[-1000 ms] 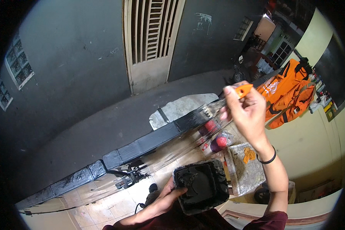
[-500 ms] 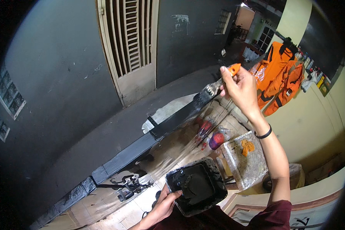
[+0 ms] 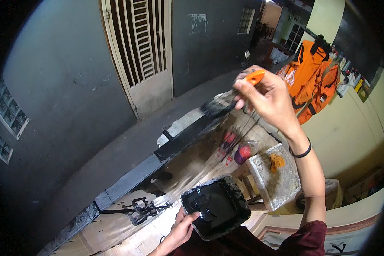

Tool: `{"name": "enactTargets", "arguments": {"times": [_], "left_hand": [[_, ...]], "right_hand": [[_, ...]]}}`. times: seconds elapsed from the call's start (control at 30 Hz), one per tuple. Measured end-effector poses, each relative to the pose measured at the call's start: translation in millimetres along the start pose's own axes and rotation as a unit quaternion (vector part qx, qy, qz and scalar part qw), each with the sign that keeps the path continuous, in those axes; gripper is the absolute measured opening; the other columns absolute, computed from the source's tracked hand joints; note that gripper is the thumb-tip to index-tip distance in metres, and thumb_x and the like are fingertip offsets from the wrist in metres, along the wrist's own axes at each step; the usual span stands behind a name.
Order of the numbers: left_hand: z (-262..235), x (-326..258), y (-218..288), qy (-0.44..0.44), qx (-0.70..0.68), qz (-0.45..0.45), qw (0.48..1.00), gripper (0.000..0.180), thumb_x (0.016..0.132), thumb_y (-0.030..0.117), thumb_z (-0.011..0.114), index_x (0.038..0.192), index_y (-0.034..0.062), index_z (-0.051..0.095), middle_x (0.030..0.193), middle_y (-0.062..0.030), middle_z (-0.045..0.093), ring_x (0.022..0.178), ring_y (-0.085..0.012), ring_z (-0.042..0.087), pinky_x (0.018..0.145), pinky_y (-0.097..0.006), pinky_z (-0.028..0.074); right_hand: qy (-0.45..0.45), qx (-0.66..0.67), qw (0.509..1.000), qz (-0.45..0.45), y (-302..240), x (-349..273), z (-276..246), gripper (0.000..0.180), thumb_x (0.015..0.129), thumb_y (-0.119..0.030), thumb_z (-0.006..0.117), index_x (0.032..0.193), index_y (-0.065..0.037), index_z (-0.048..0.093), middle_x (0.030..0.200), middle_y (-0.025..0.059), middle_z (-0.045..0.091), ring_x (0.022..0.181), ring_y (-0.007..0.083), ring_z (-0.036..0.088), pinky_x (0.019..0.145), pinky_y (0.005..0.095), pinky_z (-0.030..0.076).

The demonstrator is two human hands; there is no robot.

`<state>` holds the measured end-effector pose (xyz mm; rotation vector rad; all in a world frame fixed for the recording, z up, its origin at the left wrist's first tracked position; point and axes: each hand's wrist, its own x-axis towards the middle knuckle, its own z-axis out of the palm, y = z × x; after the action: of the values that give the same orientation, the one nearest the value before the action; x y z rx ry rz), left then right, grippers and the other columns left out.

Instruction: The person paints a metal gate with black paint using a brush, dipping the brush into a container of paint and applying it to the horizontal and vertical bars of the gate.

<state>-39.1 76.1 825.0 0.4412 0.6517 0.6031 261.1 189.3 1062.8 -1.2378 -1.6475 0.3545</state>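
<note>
A raised right hand (image 3: 265, 93) pinches an orange-handled paintbrush (image 3: 255, 77) at a long, black-painted ledge (image 3: 180, 144), forearm stretched upward; the lower left hand (image 3: 183, 227) grips a square black tub (image 3: 242, 199), its fingers partly hidden beneath. Blur obscures whether the brush tip touches the ledge.
</note>
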Motion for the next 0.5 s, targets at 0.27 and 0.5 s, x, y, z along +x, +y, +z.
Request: {"name": "enactTargets", "arguments": {"times": [0.27,0.5], "left_hand": [[7,7,-3,-0.012,0.007,-0.004,1.0,0.058,0.092,0.004,0.063,0.145,0.0021,0.039,0.133,-0.011,0.059,0.123,-0.0196,0.057,0.105,-0.037,0.047],[10,5,-5,0.011,0.02,0.013,1.0,0.049,0.091,0.011,0.063,0.137,0.0033,0.047,0.131,-0.0122,0.061,0.122,-0.0264,0.059,0.106,-0.045,0.049]], "right_hand": [[-0.104,0.008,0.989,0.105,16,13,-33,0.02,0.1,-0.022,0.067,0.104,-0.002,0.068,0.084,0.0027,0.069,0.066,0.0073,0.069,0.049,0.0176,0.05],[-0.203,-0.112,0.965,0.12,-34,33,-37,0.023,0.101,-0.026,0.065,0.102,-0.003,0.066,0.079,0.0039,0.069,0.059,0.0103,0.069,0.049,0.0213,0.052]]}}
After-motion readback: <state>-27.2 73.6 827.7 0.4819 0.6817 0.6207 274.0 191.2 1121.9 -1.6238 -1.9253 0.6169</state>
